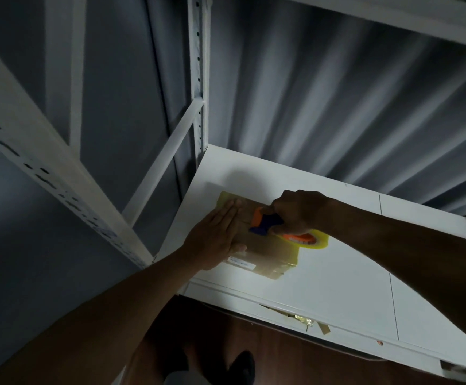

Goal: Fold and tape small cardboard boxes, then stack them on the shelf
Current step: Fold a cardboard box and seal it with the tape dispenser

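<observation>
On the white shelf [337,273], your flat left hand [215,234] presses the cardboard box [268,254] while your right hand [295,212] grips the tape dispenser [265,222]; taping is underway, stacking remains.

The left hand [215,232] is laid flat, palm down, fingers straight and together, pointing toward one o'clock. The right hand [295,212] is curled into a closed grip (knuckles up). Both forearms are bare: the left is extended from seven o'clock, the right from four o'clock.
</observation>
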